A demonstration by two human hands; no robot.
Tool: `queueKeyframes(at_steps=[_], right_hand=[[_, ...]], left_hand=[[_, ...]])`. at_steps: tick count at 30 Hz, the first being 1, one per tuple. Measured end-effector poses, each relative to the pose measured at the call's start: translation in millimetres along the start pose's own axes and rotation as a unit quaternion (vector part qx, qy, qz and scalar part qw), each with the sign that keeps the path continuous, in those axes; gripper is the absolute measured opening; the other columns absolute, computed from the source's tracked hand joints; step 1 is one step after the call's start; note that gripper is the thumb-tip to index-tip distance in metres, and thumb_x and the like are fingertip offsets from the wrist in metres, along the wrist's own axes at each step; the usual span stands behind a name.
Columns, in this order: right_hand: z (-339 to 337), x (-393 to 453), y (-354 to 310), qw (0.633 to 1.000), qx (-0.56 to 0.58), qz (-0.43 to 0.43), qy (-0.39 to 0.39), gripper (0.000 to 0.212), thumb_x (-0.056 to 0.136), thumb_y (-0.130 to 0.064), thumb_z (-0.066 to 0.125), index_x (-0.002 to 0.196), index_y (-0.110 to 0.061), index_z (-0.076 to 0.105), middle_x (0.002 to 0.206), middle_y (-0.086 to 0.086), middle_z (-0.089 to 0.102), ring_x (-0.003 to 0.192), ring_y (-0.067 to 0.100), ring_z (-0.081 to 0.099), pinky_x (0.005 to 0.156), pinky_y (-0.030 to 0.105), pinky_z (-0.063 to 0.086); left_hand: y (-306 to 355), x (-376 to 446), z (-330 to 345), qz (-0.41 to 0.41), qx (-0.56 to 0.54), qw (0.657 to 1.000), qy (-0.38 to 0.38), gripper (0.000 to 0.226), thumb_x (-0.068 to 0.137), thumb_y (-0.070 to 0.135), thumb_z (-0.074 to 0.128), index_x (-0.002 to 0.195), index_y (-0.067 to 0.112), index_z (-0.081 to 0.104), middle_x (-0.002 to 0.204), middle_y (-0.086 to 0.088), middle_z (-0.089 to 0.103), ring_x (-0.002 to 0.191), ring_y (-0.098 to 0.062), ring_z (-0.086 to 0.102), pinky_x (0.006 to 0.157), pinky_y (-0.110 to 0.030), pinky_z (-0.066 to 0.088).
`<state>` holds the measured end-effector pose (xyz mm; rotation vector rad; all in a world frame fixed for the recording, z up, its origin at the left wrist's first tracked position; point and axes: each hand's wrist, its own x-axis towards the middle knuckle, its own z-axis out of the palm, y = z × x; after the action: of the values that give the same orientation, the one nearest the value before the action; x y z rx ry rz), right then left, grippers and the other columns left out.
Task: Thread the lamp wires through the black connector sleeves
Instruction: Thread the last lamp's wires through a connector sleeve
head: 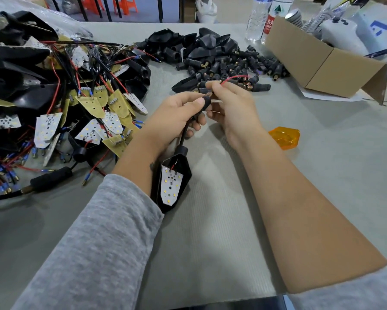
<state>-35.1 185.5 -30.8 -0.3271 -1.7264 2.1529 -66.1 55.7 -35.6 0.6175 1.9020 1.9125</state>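
Head view: left hand [179, 115] grips black rubber connector sleeve [205, 103]; right hand [230, 106] pinches red lamp wire [234, 77] emerging; loose sleeve pile [237, 66] left.

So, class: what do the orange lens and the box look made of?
Orange lens: probably moulded plastic, translucent and glossy; light glows through it and its facets shine.
Box: corrugated cardboard, matt brown, with folded flaps and a raw cut edge.

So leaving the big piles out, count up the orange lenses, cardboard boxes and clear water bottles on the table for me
Orange lens: 1
Cardboard box: 1
Clear water bottles: 2, the second with a red label
Total: 4
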Motion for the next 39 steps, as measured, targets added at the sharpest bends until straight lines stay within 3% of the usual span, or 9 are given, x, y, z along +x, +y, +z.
queueKeyframes(at_steps=[4, 8, 14, 20, 24, 26, 29, 33, 39], right_hand=[[0.2, -3.1, 0.5, 0.998, -0.052, -0.038, 0.008, 0.019, 0.099, -0.014, 0.053, 0.083, -0.013, 0.065, 0.070, -0.001, 0.061, 0.058, 0.011, 0.052, 0.057, 0.022, 0.045], [-2.0, -1.5, 0.2, 0.999, -0.010, -0.037, 0.022, 0.026, 0.101, -0.016, 0.049, 0.080, -0.009, 0.062, 0.065, 0.006, 0.059, 0.049, 0.011, 0.049, 0.049, 0.021, 0.041], [-3.9, 2.1, 0.8, 0.997, 0.028, -0.050, 0.057, 0.027, 0.103, -0.014, 0.046, 0.079, -0.009, 0.059, 0.064, 0.008, 0.064, 0.046, 0.009, 0.048, 0.047, 0.020, 0.040], [-11.3, 9.2, 1.2, 0.985, 0.078, -0.054, 0.144, 0.028, 0.104, -0.014, 0.044, 0.079, -0.009, 0.057, 0.062, 0.006, 0.062, 0.045, 0.008, 0.048, 0.048, 0.019, 0.042], [-15.8, 12.8, 3.4, 0.972, 0.098, -0.061, 0.205, 0.028, 0.104, -0.016, 0.043, 0.080, -0.011, 0.056, 0.065, 0.006, 0.060, 0.045, 0.008, 0.052, 0.048, 0.020, 0.046], [-14.5, 13.3, 2.1, 0.970, 0.135, -0.054, 0.195, 0.022, 0.104, -0.016, 0.044, 0.086, -0.010, 0.055, 0.064, 0.007, 0.062, 0.045, 0.009, 0.055, 0.048, 0.021, 0.048], [-10.5, 12.1, -1.2, 0.971, 0.208, -0.008, 0.121, 0.014, 0.102, -0.016, 0.050, 0.099, -0.004, 0.055, 0.069, 0.011, 0.065, 0.047, 0.011, 0.058, 0.048, 0.021, 0.049], [-2.7, 5.4, 1.6, 0.995, 0.094, 0.017, 0.001, 0.014, 0.099, -0.014, 0.054, 0.091, -0.006, 0.064, 0.075, 0.008, 0.063, 0.052, 0.007, 0.054, 0.050, 0.018, 0.046], [-0.8, 5.3, 4.9, 0.997, 0.054, -0.016, 0.053, 0.022, 0.101, -0.010, 0.050, 0.081, -0.008, 0.060, 0.067, 0.004, 0.054, 0.052, 0.004, 0.049, 0.053, 0.016, 0.046]], left_hand=[[0.4, 1.5, -0.5, -0.017, -0.006, 1.000, 0.016, 0.015, 0.102, 0.022, 0.048, 0.098, 0.016, 0.061, 0.059, 0.002, 0.061, 0.052, -0.009, 0.052, 0.047, -0.019, 0.040], [0.5, 2.2, -0.9, -0.024, 0.010, 1.000, 0.011, 0.017, 0.099, 0.027, 0.055, 0.087, 0.019, 0.063, 0.063, 0.001, 0.064, 0.055, -0.010, 0.055, 0.050, -0.019, 0.044], [5.0, 1.1, 0.7, -0.054, 0.028, 0.998, -0.001, 0.013, 0.095, 0.018, 0.056, 0.084, 0.012, 0.055, 0.061, -0.002, 0.065, 0.053, -0.012, 0.061, 0.051, -0.020, 0.051], [10.1, -4.1, 0.0, -0.077, 0.021, 0.996, -0.033, 0.016, 0.096, 0.014, 0.055, 0.080, 0.010, 0.054, 0.062, -0.007, 0.067, 0.056, -0.018, 0.064, 0.059, -0.027, 0.057], [9.3, -8.5, 0.8, -0.073, -0.009, 0.997, -0.033, 0.014, 0.100, 0.015, 0.053, 0.087, 0.009, 0.053, 0.065, -0.008, 0.067, 0.059, -0.021, 0.069, 0.052, -0.027, 0.056], [8.3, -9.0, 0.2, -0.063, -0.017, 0.998, -0.022, 0.011, 0.101, 0.017, 0.052, 0.092, 0.009, 0.053, 0.069, -0.009, 0.065, 0.061, -0.023, 0.069, 0.053, -0.029, 0.056], [7.2, -8.9, -1.6, -0.039, 0.000, 0.999, -0.016, 0.011, 0.102, 0.018, 0.049, 0.096, 0.010, 0.052, 0.075, -0.008, 0.064, 0.061, -0.023, 0.068, 0.055, -0.029, 0.056], [5.6, -7.9, -3.2, -0.024, 0.000, 1.000, -0.001, 0.011, 0.103, 0.017, 0.046, 0.099, 0.011, 0.054, 0.074, -0.006, 0.065, 0.057, -0.019, 0.064, 0.055, -0.030, 0.056], [5.3, -5.2, -1.3, -0.061, -0.008, 0.998, 0.004, 0.011, 0.100, 0.018, 0.052, 0.093, 0.013, 0.058, 0.066, -0.004, 0.068, 0.059, -0.023, 0.068, 0.064, -0.036, 0.058]])
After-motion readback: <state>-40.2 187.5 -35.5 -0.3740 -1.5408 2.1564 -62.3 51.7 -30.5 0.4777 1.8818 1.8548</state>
